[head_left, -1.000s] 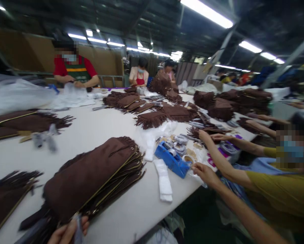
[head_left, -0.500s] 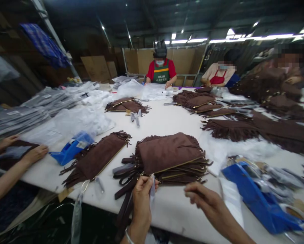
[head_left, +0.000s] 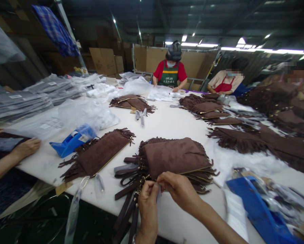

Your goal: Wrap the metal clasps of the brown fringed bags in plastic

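Note:
A stack of brown fringed pouches (head_left: 176,154) with gold zippers lies in front of me, with brown straps (head_left: 128,189) hanging from its left side over the table edge. At the stack's front edge my left hand (head_left: 148,206) pinches the top of a clear plastic sleeve (head_left: 159,206). My right hand (head_left: 181,191) meets it there, thumb and fingers pressed together; what they hold is hidden. Left of the stack lies another brown pouch (head_left: 101,156), with a plastic-wrapped strap (head_left: 74,210) hanging off the edge.
Blue tape dispensers stand at left (head_left: 73,140) and right (head_left: 258,203). A co-worker's hands (head_left: 27,147) are at far left. Plastic bags (head_left: 88,113), wrapped stacks (head_left: 17,101) and more brown pouches (head_left: 243,139) lie around. A person in a green apron (head_left: 169,74) works opposite.
My right hand has moved left and closed beside my left hand at the stack's front edge. The view has shifted slightly. The co-worker's hands at far left have moved a little left.

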Action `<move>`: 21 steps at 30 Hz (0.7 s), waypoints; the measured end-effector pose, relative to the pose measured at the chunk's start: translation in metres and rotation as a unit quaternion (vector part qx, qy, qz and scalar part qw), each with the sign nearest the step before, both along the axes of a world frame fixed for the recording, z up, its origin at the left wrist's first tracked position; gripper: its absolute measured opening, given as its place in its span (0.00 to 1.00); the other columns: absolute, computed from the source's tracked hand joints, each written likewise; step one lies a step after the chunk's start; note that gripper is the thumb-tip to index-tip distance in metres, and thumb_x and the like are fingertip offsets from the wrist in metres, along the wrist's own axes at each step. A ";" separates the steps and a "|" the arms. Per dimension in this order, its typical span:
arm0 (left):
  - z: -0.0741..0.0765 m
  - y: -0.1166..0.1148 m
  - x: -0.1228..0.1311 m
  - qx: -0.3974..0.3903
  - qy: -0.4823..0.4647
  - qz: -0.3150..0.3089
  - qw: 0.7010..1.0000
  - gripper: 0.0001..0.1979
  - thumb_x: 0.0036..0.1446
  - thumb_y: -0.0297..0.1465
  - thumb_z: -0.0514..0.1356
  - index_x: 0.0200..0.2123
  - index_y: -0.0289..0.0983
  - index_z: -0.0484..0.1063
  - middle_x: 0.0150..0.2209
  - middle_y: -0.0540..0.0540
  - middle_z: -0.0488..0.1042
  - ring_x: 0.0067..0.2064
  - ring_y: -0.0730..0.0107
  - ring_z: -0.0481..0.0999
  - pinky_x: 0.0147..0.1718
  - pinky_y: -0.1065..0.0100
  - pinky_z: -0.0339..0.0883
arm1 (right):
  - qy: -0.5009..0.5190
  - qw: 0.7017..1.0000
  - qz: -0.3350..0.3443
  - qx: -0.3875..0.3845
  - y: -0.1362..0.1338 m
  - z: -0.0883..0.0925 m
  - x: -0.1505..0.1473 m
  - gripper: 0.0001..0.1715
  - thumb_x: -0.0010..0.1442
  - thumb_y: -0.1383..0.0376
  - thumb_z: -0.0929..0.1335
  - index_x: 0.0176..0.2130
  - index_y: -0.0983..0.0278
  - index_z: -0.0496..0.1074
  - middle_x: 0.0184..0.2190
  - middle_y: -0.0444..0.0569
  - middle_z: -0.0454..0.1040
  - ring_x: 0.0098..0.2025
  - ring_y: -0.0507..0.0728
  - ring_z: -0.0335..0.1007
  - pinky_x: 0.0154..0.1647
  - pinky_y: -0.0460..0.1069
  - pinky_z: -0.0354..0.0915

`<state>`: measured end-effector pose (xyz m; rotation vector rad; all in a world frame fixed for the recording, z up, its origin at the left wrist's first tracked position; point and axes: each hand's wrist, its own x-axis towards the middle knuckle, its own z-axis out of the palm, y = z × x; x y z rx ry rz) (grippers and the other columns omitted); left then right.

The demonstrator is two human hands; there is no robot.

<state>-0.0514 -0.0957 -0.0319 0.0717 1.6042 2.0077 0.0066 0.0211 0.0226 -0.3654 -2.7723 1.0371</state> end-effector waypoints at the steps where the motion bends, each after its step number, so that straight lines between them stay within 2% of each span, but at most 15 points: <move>1: 0.002 0.000 0.000 -0.006 0.002 0.004 1.000 0.11 0.53 0.38 0.63 0.28 0.37 0.69 0.24 0.52 0.69 0.27 0.72 0.66 0.30 0.73 0.59 | -0.010 1.000 -0.003 0.015 -0.001 0.002 -0.001 0.08 0.63 0.69 0.63 0.38 0.60 0.71 0.31 0.42 0.75 0.34 0.51 0.70 0.34 0.43 0.57; 7: 0.002 -0.004 -0.003 0.005 0.002 -0.006 1.000 0.14 0.48 0.42 0.65 0.27 0.37 0.73 0.26 0.48 0.72 0.30 0.67 0.69 0.30 0.72 0.61 | -0.059 0.995 0.002 0.079 -0.005 0.011 -0.008 0.10 0.61 0.72 0.63 0.38 0.59 0.70 0.32 0.41 0.75 0.33 0.50 0.71 0.32 0.43 0.55; 10: 0.000 -0.006 -0.003 0.021 -0.006 -0.016 1.000 0.15 0.47 0.43 0.66 0.28 0.36 0.74 0.25 0.48 0.73 0.28 0.68 0.69 0.29 0.72 0.61 | -0.081 0.992 0.009 0.098 -0.004 0.016 -0.011 0.09 0.62 0.70 0.62 0.38 0.59 0.70 0.30 0.42 0.75 0.32 0.51 0.71 0.31 0.43 0.54; 15: -0.005 -0.003 0.001 0.025 -0.006 0.000 1.000 0.16 0.48 0.45 0.64 0.30 0.36 0.74 0.25 0.48 0.72 0.28 0.68 0.68 0.27 0.72 0.59 | -0.107 0.985 0.024 0.134 -0.003 0.023 -0.017 0.09 0.59 0.72 0.63 0.37 0.59 0.70 0.29 0.42 0.76 0.31 0.52 0.71 0.29 0.44 0.52; 21: -0.014 0.004 -0.003 0.021 -0.044 0.020 0.999 0.18 0.47 0.45 0.65 0.22 0.36 0.70 0.21 0.52 0.67 0.25 0.74 0.64 0.26 0.75 0.56 | -0.133 0.978 0.032 0.159 -0.004 0.024 -0.023 0.09 0.58 0.73 0.62 0.35 0.60 0.69 0.30 0.43 0.76 0.30 0.52 0.71 0.28 0.45 0.49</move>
